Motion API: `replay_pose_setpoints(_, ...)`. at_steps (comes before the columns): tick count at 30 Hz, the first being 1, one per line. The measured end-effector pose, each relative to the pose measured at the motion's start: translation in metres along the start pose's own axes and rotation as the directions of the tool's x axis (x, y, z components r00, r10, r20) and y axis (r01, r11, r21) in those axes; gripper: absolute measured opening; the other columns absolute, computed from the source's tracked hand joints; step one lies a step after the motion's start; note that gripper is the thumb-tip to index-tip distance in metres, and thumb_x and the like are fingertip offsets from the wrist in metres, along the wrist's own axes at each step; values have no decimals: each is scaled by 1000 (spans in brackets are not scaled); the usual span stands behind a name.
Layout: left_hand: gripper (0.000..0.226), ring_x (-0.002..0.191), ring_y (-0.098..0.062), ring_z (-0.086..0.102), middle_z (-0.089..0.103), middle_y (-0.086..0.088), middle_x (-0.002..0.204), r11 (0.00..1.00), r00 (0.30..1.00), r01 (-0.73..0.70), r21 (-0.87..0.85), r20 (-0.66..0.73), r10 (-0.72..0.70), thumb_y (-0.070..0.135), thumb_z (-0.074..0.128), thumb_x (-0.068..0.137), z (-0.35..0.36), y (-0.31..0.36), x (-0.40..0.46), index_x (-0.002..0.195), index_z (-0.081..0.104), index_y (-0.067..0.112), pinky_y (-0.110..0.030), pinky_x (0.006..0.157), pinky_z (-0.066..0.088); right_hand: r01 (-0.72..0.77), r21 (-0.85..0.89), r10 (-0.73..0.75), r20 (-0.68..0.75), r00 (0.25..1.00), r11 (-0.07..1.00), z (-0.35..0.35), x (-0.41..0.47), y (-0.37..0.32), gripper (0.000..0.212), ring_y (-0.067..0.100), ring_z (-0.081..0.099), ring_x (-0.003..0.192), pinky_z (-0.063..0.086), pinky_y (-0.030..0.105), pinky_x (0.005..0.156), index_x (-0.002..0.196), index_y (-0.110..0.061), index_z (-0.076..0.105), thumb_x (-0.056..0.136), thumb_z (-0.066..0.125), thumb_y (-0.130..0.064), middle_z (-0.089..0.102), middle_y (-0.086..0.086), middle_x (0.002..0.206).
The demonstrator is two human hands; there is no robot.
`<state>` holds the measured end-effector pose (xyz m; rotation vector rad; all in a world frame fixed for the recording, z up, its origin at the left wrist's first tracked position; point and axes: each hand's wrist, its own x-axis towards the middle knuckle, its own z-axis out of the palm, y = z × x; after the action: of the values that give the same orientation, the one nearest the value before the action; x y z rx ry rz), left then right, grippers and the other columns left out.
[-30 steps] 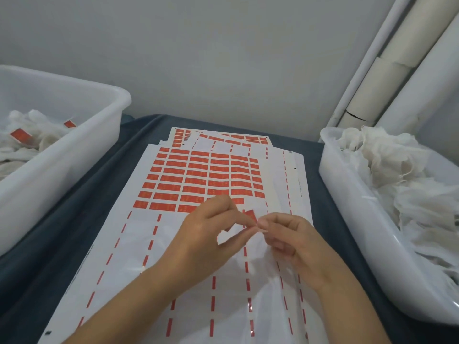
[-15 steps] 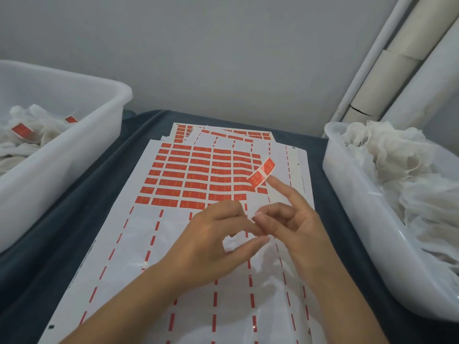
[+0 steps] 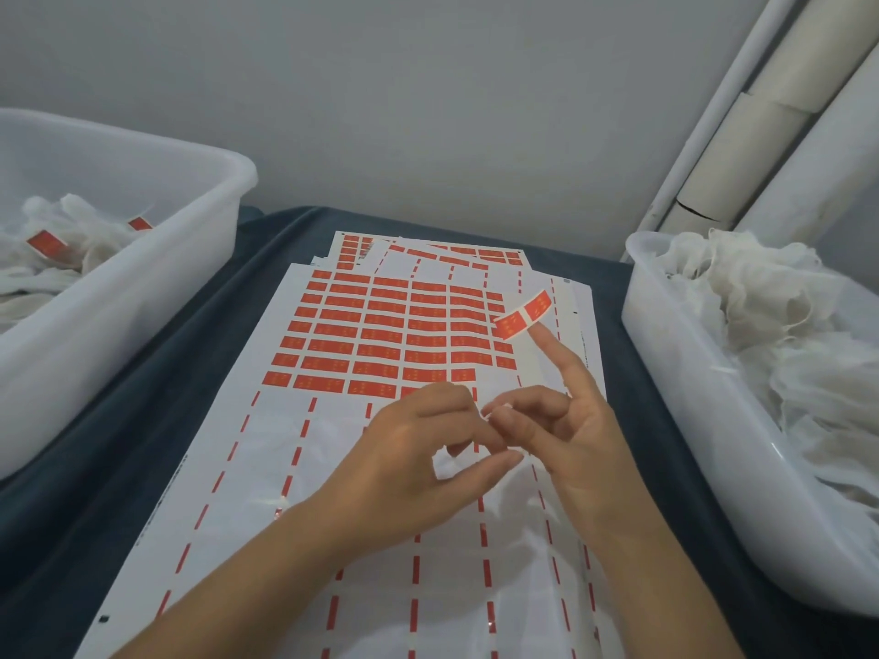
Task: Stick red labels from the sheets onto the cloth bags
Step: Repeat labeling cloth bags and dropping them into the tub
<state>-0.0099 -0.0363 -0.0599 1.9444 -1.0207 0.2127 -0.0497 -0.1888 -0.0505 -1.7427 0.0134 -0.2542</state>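
You are holding both hands over the label sheet (image 3: 333, 468). A red label (image 3: 523, 315) is sticking to the raised index fingertip (image 3: 543, 336) of your right hand (image 3: 571, 439), above the sheet's far right part. Your left hand (image 3: 418, 463) is meeting the right thumb and middle finger with curled fingers; whether they pinch something, I cannot tell. Left of the sheet a white bin (image 3: 157, 297) is holding labelled cloth bags (image 3: 57, 249). Right of the sheet another bin (image 3: 675, 401) is holding plain cloth bags (image 3: 770, 335).
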Motion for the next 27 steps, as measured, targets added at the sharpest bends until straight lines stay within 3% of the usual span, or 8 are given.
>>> replay_pose_setpoints(4, 10, 77, -4, 53, 59, 17, 72, 999, 1000, 21, -43, -5, -21, 37, 64, 78, -2, 1, 0, 77, 67, 27, -7, 65, 43, 21, 20, -20, -39, 999, 1000, 0, -1, 0, 60, 5, 67, 93, 47, 4, 69, 121, -46, 41, 69, 68, -33, 72, -12, 91)
replay_pose_setpoints(8, 19, 70, -2, 57, 59, 23, 81, 940, 969, 237, -244, -6, -245, 31, 68, 80, -4, 3, 6, 80, 49, 36, -5, 58, 44, 63, 45, -54, -184, 981, 997, -3, 0, 1, 62, 8, 68, 89, 49, 6, 68, 122, -45, 40, 69, 70, -33, 71, -14, 93)
replay_pose_setpoints(11, 19, 65, 2, 60, 62, 27, 69, 882, 930, 364, -298, 62, -363, 23, 62, 83, -3, 1, 11, 83, 54, 40, -5, 59, 46, 70, 42, -58, -244, 968, 997, -3, 1, 1, 61, 7, 68, 87, 50, 9, 67, 121, -45, 40, 69, 70, -32, 70, -18, 93)
replay_pose_setpoints(18, 11, 53, 1, 58, 63, 14, 57, 705, 826, 536, -464, 115, -553, 24, 64, 82, -9, -6, 17, 72, 66, 26, -4, 51, 43, -1, -9, -2, -252, 968, 1000, -3, 3, 3, 55, -4, 65, 88, 51, 9, 63, 117, -48, 42, 69, 68, -40, 66, -31, 91)
replay_pose_setpoints(22, 11, 51, 2, 56, 63, 14, 57, 659, 777, 592, -464, 112, -619, 28, 65, 82, -13, -9, 18, 71, 67, 26, -10, 53, 44, -70, -61, 47, -313, 949, 996, -10, 5, 1, 36, 1, 64, 96, 50, 29, 84, 99, -60, 52, 64, 60, -61, 59, -42, 93)
replay_pose_setpoints(24, 11, 51, 2, 56, 64, 14, 58, 662, 773, 608, -437, 136, -620, 27, 66, 82, -13, -11, 18, 71, 67, 27, -13, 56, 43, -76, -54, 59, -274, 960, 996, -11, 2, -3, 33, -2, 62, 99, 50, 24, 81, 93, -58, 58, 60, 58, -65, 61, -37, 99)
replay_pose_setpoints(27, 12, 52, 3, 57, 65, 15, 59, 695, 792, 601, -394, 174, -586, 26, 66, 82, -11, -9, 18, 71, 67, 27, -8, 53, 43, -120, -15, 119, -51, 992, 993, -3, -2, -8, 29, -9, 59, 98, 50, 7, 66, 89, -37, 68, 64, 63, -51, 64, -29, 103)
